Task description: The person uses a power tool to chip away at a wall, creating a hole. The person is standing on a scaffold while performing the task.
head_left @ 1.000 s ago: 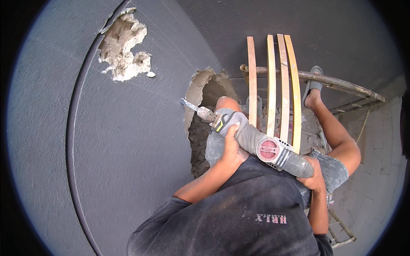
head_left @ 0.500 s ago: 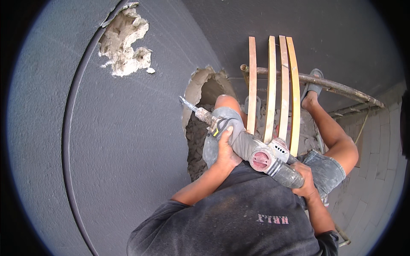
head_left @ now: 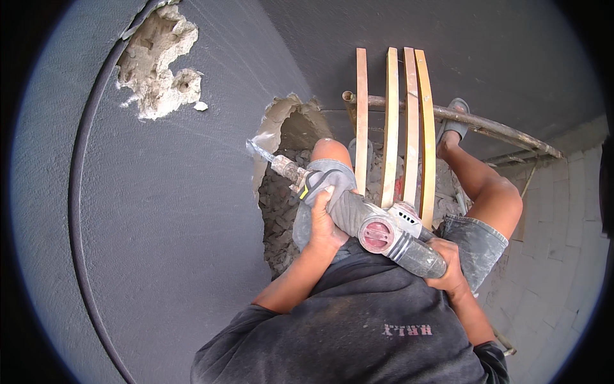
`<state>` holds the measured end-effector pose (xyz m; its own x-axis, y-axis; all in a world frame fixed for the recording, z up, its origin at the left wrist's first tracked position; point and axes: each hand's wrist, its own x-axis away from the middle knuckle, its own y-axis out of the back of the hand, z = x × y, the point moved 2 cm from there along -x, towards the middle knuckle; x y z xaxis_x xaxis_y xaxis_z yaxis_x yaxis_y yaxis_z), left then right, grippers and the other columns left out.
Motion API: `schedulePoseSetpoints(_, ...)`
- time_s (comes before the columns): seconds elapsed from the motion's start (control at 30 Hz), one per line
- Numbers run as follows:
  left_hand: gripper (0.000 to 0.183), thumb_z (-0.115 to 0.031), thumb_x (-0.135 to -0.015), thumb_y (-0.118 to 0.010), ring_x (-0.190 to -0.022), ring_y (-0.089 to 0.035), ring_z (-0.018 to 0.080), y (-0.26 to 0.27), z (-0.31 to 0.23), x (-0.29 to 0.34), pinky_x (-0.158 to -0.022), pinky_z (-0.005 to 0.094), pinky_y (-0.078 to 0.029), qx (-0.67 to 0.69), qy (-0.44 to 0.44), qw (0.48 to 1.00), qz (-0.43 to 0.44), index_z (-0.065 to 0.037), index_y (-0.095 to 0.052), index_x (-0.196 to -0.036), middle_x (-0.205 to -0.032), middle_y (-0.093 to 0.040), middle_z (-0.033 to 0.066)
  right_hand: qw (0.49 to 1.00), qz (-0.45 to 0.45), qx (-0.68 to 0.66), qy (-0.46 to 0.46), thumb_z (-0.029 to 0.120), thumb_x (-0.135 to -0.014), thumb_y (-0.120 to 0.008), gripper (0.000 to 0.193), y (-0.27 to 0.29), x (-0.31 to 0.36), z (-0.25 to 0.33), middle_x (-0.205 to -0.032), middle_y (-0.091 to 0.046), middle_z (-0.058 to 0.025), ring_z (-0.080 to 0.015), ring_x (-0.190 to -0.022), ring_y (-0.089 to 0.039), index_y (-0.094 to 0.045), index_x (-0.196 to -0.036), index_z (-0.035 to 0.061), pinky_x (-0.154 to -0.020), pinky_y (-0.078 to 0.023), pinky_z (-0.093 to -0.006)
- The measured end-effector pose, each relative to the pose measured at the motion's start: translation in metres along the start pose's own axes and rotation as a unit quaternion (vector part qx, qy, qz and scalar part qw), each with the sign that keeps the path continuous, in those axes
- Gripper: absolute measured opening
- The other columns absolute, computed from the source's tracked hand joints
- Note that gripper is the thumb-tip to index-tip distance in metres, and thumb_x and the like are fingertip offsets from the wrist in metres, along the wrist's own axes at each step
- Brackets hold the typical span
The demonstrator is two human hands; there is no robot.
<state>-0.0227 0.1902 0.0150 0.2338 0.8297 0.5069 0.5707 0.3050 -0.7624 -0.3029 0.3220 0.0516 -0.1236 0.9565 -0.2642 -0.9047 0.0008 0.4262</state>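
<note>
A grey demolition hammer (head_left: 374,225) with a red side cap points up-left at the grey plastered wall (head_left: 179,211). Its chisel tip (head_left: 256,151) touches the wall at the left edge of a broken opening (head_left: 291,128). My left hand (head_left: 326,221) grips the front of the tool body near the chuck. My right hand (head_left: 448,265) is wrapped around the rear handle. Both knees show below the tool, and a sandalled foot (head_left: 451,121) rests on a metal pipe.
I stand on several wooden planks (head_left: 391,128) laid across a rusty scaffold pipe (head_left: 492,128). Rubble (head_left: 278,217) fills the opening under the tool. A second rough chipped patch (head_left: 157,70) sits upper left beside a dark conduit (head_left: 77,211). Paved ground lies at the right.
The hammer has shifted left and slightly down, bringing the chisel tip onto the wall at the opening's left edge. Both hands kept their grip.
</note>
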Motion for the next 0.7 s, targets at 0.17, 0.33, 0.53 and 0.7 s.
schedulePoseSetpoints(0.17,0.044,-0.038,-0.095,-0.064,-0.098,-0.071,0.0293,-0.012,-0.004,0.005,-0.091,0.0461,-0.058,-0.008,-0.005,1.000,0.004,-0.005,-0.061,-0.124,-0.107,-0.071,0.0170,0.999,0.013,-0.024,-0.032,0.012,-0.055,-0.076,0.039,0.000,-0.009,0.013,-0.090,-0.070,-0.0218,-0.0421,-0.083,-0.070,-0.067,-0.090,-0.0036,-0.080,-0.056,-0.0438)
schedulePoseSetpoints(0.33,0.043,-0.043,-0.096,-0.061,-0.098,-0.070,0.0289,-0.008,-0.004,0.001,-0.086,0.0455,-0.059,-0.039,-0.018,0.999,-0.013,-0.007,-0.065,-0.119,-0.107,-0.072,0.0161,0.999,0.008,0.023,0.023,0.008,-0.061,-0.081,0.048,0.003,-0.007,0.017,-0.094,-0.070,-0.0218,-0.0414,-0.085,-0.070,-0.063,-0.104,-0.0018,-0.084,-0.056,-0.0464)
schedulePoseSetpoints(0.53,0.044,-0.040,-0.096,-0.062,-0.097,-0.071,0.0280,-0.015,-0.005,0.005,-0.087,0.0432,-0.059,-0.030,-0.025,0.999,-0.003,-0.004,-0.062,-0.121,-0.105,-0.072,0.0164,0.999,0.014,-0.028,-0.021,0.010,-0.057,-0.074,0.033,0.000,-0.016,0.022,-0.085,-0.068,-0.0214,-0.0428,-0.078,-0.068,-0.065,-0.086,-0.0031,-0.075,-0.055,-0.0435)
schedulePoseSetpoints(0.7,0.042,-0.039,-0.096,-0.061,-0.093,-0.071,0.0279,-0.015,-0.007,0.007,-0.083,0.0419,-0.060,-0.023,-0.032,0.999,-0.006,-0.004,-0.064,-0.119,-0.103,-0.072,0.0167,0.997,0.056,-0.037,-0.032,0.010,-0.057,-0.075,0.033,0.001,-0.015,0.021,-0.085,-0.068,-0.0206,-0.0425,-0.079,-0.068,-0.066,-0.086,-0.0026,-0.075,-0.055,-0.0431)
